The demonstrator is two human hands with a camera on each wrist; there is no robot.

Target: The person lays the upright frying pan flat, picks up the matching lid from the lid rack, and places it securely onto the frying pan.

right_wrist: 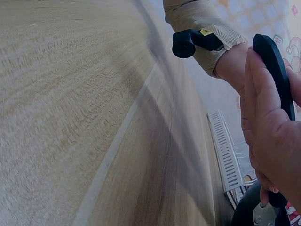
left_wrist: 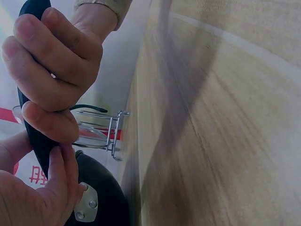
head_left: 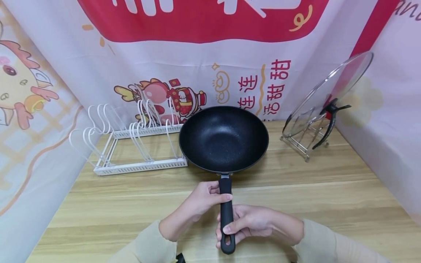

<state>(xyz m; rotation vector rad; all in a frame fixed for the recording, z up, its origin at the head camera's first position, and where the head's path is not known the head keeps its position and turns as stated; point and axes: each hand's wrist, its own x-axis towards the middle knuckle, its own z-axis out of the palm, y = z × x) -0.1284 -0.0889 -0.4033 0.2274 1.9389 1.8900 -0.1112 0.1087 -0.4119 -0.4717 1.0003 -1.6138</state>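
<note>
With your left hand (head_left: pixel 208 197) near the pan (head_left: pixel 223 140) and your right hand (head_left: pixel 250 221) toward the front edge of the tabletop (head_left: pixel 315 197), your fingers grip the black handle (head_left: pixel 226 210); the pan is toward the back edge, beside the white rack (head_left: pixel 141 167).

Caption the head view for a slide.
Left hand and right hand hold a pan by its handle, between a rack and a lid.
</note>
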